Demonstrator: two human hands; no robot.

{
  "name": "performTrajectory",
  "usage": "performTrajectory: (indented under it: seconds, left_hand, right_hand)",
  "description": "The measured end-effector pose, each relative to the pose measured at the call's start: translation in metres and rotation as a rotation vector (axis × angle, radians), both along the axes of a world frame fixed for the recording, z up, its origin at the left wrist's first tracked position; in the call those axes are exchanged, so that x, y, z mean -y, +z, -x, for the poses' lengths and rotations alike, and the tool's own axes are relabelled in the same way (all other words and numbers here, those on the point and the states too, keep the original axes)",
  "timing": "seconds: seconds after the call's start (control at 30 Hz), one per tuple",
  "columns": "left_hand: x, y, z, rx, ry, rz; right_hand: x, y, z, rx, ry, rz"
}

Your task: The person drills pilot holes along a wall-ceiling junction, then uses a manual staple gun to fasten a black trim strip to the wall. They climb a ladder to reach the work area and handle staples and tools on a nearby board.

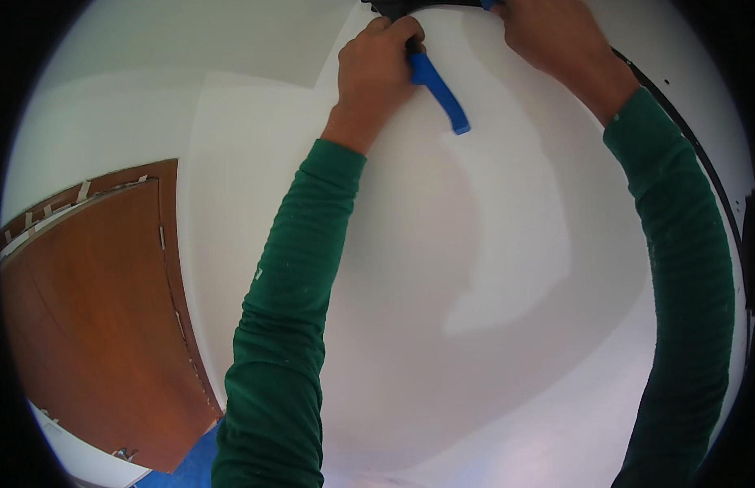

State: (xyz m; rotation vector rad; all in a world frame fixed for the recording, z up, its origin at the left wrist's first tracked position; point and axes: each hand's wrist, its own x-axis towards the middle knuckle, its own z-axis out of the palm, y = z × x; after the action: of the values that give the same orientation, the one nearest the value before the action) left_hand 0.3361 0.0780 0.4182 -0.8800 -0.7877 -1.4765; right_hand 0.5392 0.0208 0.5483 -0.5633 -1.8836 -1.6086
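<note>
Raised high to the far wall, my left hand point(381, 65) is closed round the black part of a tool with a curved blue handle point(445, 98). The handle slants down to the right past my fingers, its lower end free. Above this hand, a dark black part point(398, 6) runs to the right along the picture's top edge. At the upper right, my right hand point(548, 37) is bent inward, its fingers curled at a small blue piece point(490, 4). The top edge cuts off that piece and some of the fingers, so whether it belongs to the same tool cannot be told.
A broad white wall point(426, 382) fills the middle, with arm shadows on it. At left stands a brown wooden door point(101, 317) with tape strips on its frame and blue floor point(190, 457) below. A thin black strip point(698, 150) curves down the right side, past my right sleeve.
</note>
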Motion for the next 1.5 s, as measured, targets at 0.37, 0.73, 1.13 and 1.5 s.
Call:
performTrajectory:
  seconds: [0.37,0.73,1.13,1.5]
  left_hand:
    - [0.009,0.026,-0.04,0.34,0.131,0.171]
    - [0.059,0.045,-0.034,-0.106,-0.106,0.324]
    - [0.02,0.042,-0.051,0.105,0.065,0.301]
    - [0.005,-0.073,-0.079,-0.237,-0.514,-0.325]
  right_hand:
    - [0.037,-0.07,-0.001,-0.12,-0.132,0.008]
    - [0.002,-0.022,0.0,0.001,0.021,0.084]
    - [-0.035,-0.014,0.011,0.058,0.231,-0.077]
    - [0.011,-0.108,-0.121,0.062,0.168,-0.128]
